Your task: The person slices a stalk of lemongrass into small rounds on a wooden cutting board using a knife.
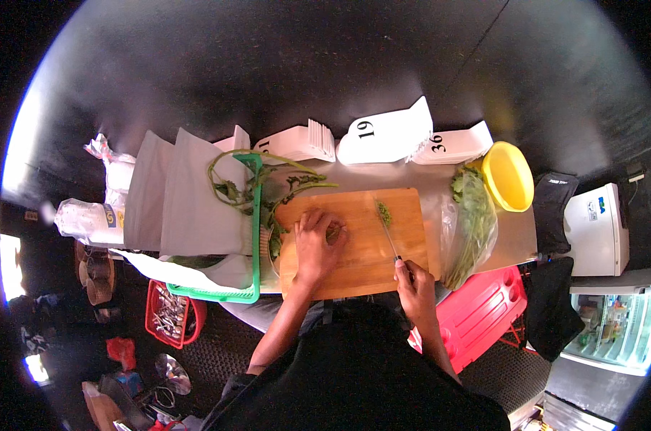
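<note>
My right hand (416, 283) grips the dark handle of a kitchen knife (391, 241), its blade pointing away from me over the wooden cutting board (358, 269). Finely chopped greens (385, 212) lie along the blade near its tip. On the board's left half, my left hand (316, 245) is curled, thumb and fingers around a small dark green clump (332, 233). Blur hides whether the fingers press on that clump. Leafy herb stems (288, 188) trail past the board's far left corner, over the rim of a green plastic basket (257, 231).
Right of the board are bagged leafy greens (471, 231) and a yellow plastic bowl (508, 176). White numbered stands (385, 132) line the wall behind the metal table (352, 175). A red basket of cutlery (169, 315) sits low left; a red plastic piece (487, 312) is low right.
</note>
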Action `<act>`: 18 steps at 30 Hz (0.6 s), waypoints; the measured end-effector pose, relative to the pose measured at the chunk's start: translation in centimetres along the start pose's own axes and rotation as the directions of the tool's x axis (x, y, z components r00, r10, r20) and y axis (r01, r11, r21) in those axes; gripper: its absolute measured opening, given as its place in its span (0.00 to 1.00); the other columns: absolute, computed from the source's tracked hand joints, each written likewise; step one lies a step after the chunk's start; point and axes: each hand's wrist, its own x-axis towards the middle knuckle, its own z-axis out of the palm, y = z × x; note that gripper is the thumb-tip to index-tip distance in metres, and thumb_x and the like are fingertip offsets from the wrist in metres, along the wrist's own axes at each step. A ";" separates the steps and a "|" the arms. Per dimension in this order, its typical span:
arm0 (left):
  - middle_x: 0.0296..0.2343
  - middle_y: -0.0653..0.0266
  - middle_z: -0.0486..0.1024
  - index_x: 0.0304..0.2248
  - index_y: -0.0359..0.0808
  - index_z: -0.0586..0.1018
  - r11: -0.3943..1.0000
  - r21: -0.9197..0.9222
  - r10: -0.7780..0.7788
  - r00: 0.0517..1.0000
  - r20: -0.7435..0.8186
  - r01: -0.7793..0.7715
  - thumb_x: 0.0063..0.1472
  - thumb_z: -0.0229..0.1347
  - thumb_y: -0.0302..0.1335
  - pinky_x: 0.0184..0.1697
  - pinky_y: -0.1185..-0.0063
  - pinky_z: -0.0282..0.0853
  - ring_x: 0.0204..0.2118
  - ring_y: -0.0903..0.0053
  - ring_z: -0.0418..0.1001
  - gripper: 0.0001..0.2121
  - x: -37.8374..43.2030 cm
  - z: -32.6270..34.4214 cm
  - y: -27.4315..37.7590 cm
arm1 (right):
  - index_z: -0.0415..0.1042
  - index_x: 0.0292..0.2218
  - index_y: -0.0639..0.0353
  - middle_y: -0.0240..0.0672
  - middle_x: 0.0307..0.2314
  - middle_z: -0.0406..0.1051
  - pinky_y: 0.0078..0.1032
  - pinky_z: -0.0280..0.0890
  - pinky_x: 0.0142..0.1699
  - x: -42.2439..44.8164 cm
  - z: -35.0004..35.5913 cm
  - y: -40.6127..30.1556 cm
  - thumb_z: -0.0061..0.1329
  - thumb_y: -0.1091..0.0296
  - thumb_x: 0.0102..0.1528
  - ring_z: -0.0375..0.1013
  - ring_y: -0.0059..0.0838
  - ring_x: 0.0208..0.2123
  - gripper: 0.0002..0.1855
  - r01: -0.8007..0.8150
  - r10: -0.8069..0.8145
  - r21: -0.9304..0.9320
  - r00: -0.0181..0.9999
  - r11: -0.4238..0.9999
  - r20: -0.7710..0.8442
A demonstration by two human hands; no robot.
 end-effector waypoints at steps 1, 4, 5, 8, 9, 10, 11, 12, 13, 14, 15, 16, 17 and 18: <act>0.31 0.64 0.74 0.31 0.42 0.80 1.000 0.001 -0.002 1.000 -0.001 0.002 0.52 0.63 0.29 0.46 0.64 0.63 0.42 0.60 0.70 0.06 0.0 0.0 0.0 | 0.68 0.26 0.65 0.33 0.16 0.64 0.27 0.56 0.25 0.0 -0.1 -0.3 0.43 0.54 0.70 0.62 0.20 0.18 0.25 0.025 -0.025 -0.025 1.000 0.999 -0.013; 0.31 0.64 0.74 0.31 0.42 0.80 1.000 -0.004 0.016 1.000 -0.011 -0.016 0.52 0.63 0.29 0.46 0.64 0.63 0.42 0.60 0.70 0.06 0.1 0.0 0.1 | 0.68 0.26 0.65 0.33 0.16 0.63 0.27 0.56 0.26 0.1 -0.2 0.6 0.44 0.55 0.70 0.61 0.20 0.18 0.24 0.041 -0.044 -0.066 0.998 0.997 -0.036; 0.32 0.64 0.74 0.31 0.42 0.80 1.000 0.006 0.012 1.000 -0.010 -0.012 0.52 0.63 0.28 0.46 0.64 0.63 0.42 0.60 0.70 0.06 0.0 -0.1 0.1 | 0.69 0.27 0.66 0.38 0.17 0.66 0.32 0.59 0.27 0.2 -0.3 0.4 0.44 0.56 0.69 0.65 0.32 0.21 0.23 0.025 -0.027 -0.075 0.999 0.997 -0.023; 0.33 0.64 0.75 0.31 0.42 0.80 1.000 0.017 0.002 1.000 -0.004 -0.002 0.52 0.63 0.28 0.46 0.64 0.62 0.43 0.60 0.70 0.06 -0.2 0.0 -0.1 | 0.70 0.28 0.66 0.49 0.21 0.73 0.43 0.64 0.31 0.2 -0.7 -0.4 0.44 0.57 0.69 0.74 0.55 0.25 0.22 -0.011 0.011 -0.096 1.000 0.995 0.002; 0.33 0.63 0.75 0.31 0.42 0.80 1.000 0.009 0.001 1.000 0.000 -0.001 0.52 0.63 0.28 0.46 0.64 0.62 0.43 0.61 0.70 0.06 -0.2 0.0 -0.1 | 0.70 0.28 0.66 0.49 0.21 0.73 0.43 0.64 0.31 0.2 -0.8 -0.4 0.44 0.57 0.69 0.74 0.55 0.25 0.22 -0.015 0.016 -0.099 1.000 0.995 0.002; 0.33 0.63 0.75 0.31 0.42 0.80 1.000 0.000 0.000 1.000 0.003 0.000 0.52 0.63 0.28 0.46 0.64 0.62 0.43 0.61 0.70 0.06 -0.1 0.0 -0.1 | 0.70 0.28 0.66 0.49 0.21 0.73 0.43 0.64 0.31 0.2 -0.9 -0.5 0.44 0.57 0.69 0.74 0.55 0.25 0.22 -0.020 0.020 -0.101 1.000 0.995 0.002; 0.33 0.63 0.75 0.31 0.42 0.80 1.000 0.005 0.009 1.000 -0.007 -0.009 0.52 0.63 0.28 0.46 0.64 0.62 0.43 0.61 0.70 0.06 -0.1 0.0 -0.1 | 0.70 0.28 0.66 0.49 0.21 0.73 0.44 0.64 0.31 0.2 -1.0 -0.7 0.44 0.57 0.69 0.74 0.56 0.25 0.22 -0.031 0.031 -0.100 0.999 0.994 0.005; 0.33 0.63 0.75 0.31 0.42 0.80 1.000 0.010 0.017 1.000 -0.018 -0.017 0.52 0.63 0.28 0.46 0.64 0.62 0.43 0.61 0.70 0.06 -0.1 0.1 -0.2 | 0.70 0.28 0.66 0.49 0.21 0.73 0.44 0.64 0.32 0.2 -1.0 -0.9 0.44 0.56 0.69 0.74 0.56 0.26 0.22 -0.041 0.042 -0.100 0.999 0.994 0.008; 0.34 0.63 0.75 0.31 0.42 0.80 1.000 0.016 0.025 0.999 -0.028 -0.025 0.52 0.63 0.29 0.46 0.64 0.62 0.44 0.61 0.70 0.06 -0.1 0.1 -0.2 | 0.70 0.28 0.66 0.49 0.21 0.73 0.44 0.64 0.32 0.2 -1.0 -1.0 0.44 0.56 0.69 0.74 0.56 0.26 0.22 -0.052 0.054 -0.099 0.999 0.994 0.011; 0.34 0.63 0.75 0.31 0.42 0.80 1.000 0.019 0.021 1.000 -0.021 -0.021 0.52 0.63 0.28 0.46 0.65 0.62 0.44 0.61 0.70 0.06 -0.1 0.1 -0.2 | 0.70 0.28 0.66 0.50 0.21 0.74 0.45 0.64 0.32 0.3 -1.0 -0.8 0.45 0.56 0.69 0.74 0.57 0.26 0.22 -0.055 0.056 -0.119 0.998 0.991 0.008; 0.34 0.63 0.75 0.31 0.42 0.80 1.000 0.023 0.016 1.000 -0.013 -0.016 0.52 0.63 0.28 0.46 0.65 0.62 0.44 0.61 0.70 0.06 -0.1 0.0 -0.1 | 0.71 0.29 0.66 0.50 0.22 0.74 0.45 0.64 0.32 0.3 -0.9 -0.5 0.45 0.56 0.68 0.74 0.57 0.26 0.22 -0.057 0.058 -0.140 0.998 0.989 0.004; 0.34 0.63 0.75 0.31 0.42 0.80 1.000 0.026 0.012 1.000 -0.006 -0.012 0.52 0.63 0.28 0.46 0.65 0.62 0.44 0.61 0.70 0.06 -0.1 0.0 -0.1 | 0.71 0.29 0.66 0.50 0.22 0.74 0.45 0.64 0.33 0.3 -0.8 -0.4 0.45 0.55 0.68 0.74 0.57 0.26 0.22 -0.060 0.060 -0.160 0.998 0.985 0.000; 0.34 0.64 0.75 0.31 0.42 0.80 1.000 0.017 0.009 1.000 -0.004 -0.009 0.52 0.63 0.28 0.46 0.65 0.62 0.44 0.61 0.70 0.06 -0.1 -0.1 0.0 | 0.71 0.29 0.66 0.51 0.22 0.74 0.46 0.65 0.33 0.3 -0.8 -0.4 0.45 0.55 0.68 0.75 0.57 0.27 0.22 -0.053 0.053 -0.157 0.999 0.986 -0.001; 0.34 0.64 0.75 0.31 0.42 0.80 1.000 0.007 0.007 1.000 -0.001 -0.007 0.52 0.63 0.28 0.46 0.65 0.62 0.44 0.61 0.70 0.06 -0.1 -0.1 0.0 | 0.72 0.30 0.66 0.51 0.22 0.74 0.46 0.65 0.33 0.3 -0.7 -0.4 0.45 0.55 0.68 0.75 0.58 0.27 0.22 -0.046 0.046 -0.153 0.999 0.987 -0.003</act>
